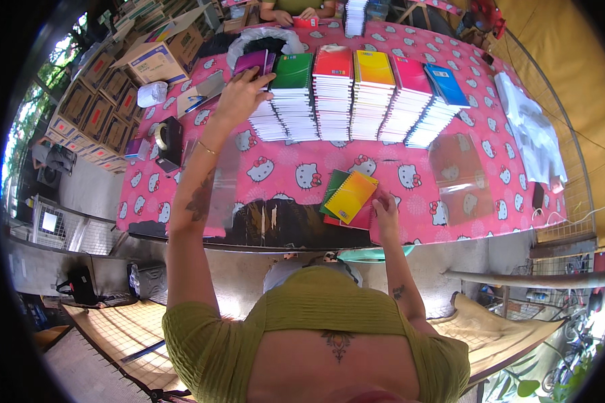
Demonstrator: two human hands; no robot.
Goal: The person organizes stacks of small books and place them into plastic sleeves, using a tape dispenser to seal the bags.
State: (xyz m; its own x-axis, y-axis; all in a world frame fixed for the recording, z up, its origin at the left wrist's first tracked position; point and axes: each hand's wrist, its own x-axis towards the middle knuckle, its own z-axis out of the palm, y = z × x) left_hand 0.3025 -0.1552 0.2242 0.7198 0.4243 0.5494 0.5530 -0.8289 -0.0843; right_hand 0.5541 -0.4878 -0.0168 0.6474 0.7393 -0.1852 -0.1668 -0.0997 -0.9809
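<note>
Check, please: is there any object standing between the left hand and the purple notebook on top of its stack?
Nothing visible stands between them: the fingers of the left hand appear to touch the purple notebook. The green-topped stack is beside it on the right, not between.

- Notebook covers looked glossy, smooth card
- Page edges were matt paper
- Tablecloth looked like smooth plastic
- Stacked boxes were matt cardboard
- Wearer's top was ribbed cloth
</note>
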